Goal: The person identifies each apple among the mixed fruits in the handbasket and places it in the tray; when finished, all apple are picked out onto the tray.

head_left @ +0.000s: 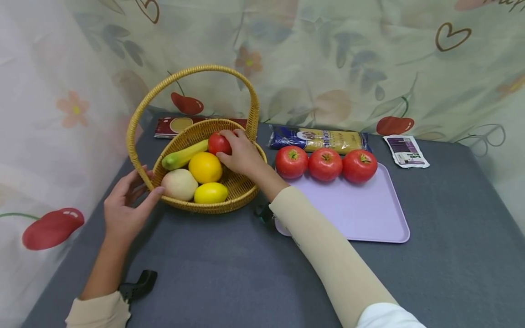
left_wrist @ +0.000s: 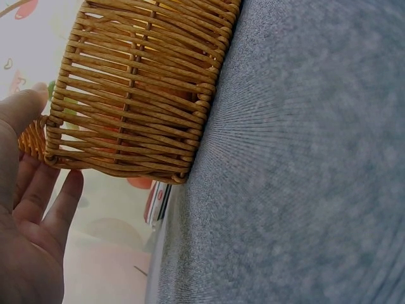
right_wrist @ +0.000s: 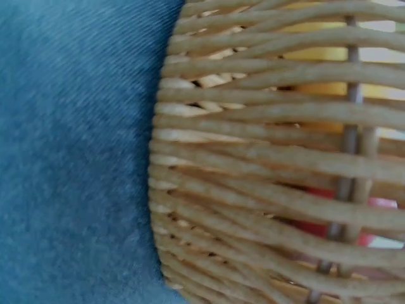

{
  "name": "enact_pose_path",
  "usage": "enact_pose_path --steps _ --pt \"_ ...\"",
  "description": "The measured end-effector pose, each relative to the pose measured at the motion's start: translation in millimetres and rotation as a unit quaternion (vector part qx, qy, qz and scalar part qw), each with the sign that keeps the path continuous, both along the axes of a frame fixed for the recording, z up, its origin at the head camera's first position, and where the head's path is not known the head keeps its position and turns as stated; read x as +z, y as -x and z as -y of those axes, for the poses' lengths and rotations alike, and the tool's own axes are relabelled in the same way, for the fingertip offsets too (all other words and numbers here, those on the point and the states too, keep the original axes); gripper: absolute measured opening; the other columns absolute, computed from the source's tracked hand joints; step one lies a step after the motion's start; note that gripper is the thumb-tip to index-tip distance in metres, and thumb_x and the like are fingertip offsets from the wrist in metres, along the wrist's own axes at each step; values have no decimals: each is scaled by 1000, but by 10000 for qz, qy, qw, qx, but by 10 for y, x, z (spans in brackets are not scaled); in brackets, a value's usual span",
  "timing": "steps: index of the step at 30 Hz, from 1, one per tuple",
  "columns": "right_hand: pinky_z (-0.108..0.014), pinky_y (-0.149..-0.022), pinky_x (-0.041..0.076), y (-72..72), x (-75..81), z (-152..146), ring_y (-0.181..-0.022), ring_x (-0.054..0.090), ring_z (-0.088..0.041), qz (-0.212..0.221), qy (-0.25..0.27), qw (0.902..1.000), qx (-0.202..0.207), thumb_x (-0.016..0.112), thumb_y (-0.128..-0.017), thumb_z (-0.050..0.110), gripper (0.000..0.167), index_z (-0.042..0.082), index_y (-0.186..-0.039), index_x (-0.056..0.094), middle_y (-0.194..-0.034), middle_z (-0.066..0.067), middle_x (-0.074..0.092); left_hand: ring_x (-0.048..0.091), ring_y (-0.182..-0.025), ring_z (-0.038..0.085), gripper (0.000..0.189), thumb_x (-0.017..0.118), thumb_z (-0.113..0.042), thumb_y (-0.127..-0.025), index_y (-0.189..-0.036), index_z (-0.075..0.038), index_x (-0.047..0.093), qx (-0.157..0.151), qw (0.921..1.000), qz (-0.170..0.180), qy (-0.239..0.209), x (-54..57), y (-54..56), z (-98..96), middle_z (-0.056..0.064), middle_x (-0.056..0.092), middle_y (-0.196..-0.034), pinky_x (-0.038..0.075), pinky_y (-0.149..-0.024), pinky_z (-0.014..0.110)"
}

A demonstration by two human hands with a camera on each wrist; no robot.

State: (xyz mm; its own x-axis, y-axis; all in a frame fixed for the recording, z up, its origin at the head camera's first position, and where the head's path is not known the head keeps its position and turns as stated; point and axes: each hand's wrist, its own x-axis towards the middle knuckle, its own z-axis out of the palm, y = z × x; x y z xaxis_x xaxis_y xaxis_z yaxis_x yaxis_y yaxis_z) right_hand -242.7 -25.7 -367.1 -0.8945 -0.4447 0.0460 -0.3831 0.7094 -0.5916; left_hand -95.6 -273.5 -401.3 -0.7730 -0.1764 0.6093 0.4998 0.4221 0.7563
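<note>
A wicker basket [head_left: 213,208] with a tall arched handle stands on the left of the table. My left hand [head_left: 125,205] grips its left rim at the foot of the handle; in the left wrist view the thumb lies on one side of the wicker and the fingers on the other. Inside the basket my right hand [head_left: 242,152] holds a red tomato [head_left: 218,144], thumb and fingers around it. Beside it lie a green-yellow banana [head_left: 184,155], an orange [head_left: 205,167], a pale peach [head_left: 179,185] and a lemon [head_left: 211,193]. Woven wicker [right_wrist: 266,152] fills much of the right wrist view, hiding the hand.
On a lilac tray [head_left: 348,218] to the right, three tomatoes [head_left: 325,164] sit in a row along the back edge. Behind them lies a pasta packet [head_left: 324,139], with a small white-and-purple pouch [head_left: 406,151] farther right. A dark red packet [head_left: 168,127] lies behind the basket.
</note>
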Motion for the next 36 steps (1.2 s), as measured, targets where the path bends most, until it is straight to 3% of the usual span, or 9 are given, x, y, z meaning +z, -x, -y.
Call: enact_pose_path --steps 3,5,19,36 --pt "-42 -105 47 7 -6 5 -121 51 -28 204 268 9994 -59 65 -99 34 57 15 -148 44 -147 -15 38 67 -106 19 62 75 23 -74 -131 3 63 -16 10000 -10 -41 9 -5 -7 29 64 -118 53 -91 19" --pt "-42 -104 47 15 -16 11 -121 51 -28 237 352 9990 -100 65 -99 35 56 15 -147 45 -146 -14 39 67 -107 19 64 76 21 -74 -133 -1 64 -22 10000 37 -17 -46 16 41 25 65 -119 53 -91 20" --pt "-45 -106 46 -31 -14 -9 -125 49 -31 -328 684 9970 -183 69 -96 31 49 20 -140 49 -145 -12 32 66 -109 20 64 77 18 -76 -134 -5 63 -45 9998 120 118 -58 35 62 22 65 -121 53 -92 21" --pt "-43 -104 48 -125 76 -48 -123 50 -31 -499 1274 9906 -87 74 -93 28 48 18 -135 54 -143 -12 37 66 -108 19 64 77 19 -75 -133 -2 63 -42 10000 66 -21 -37 12 35 23 65 -120 53 -91 20"
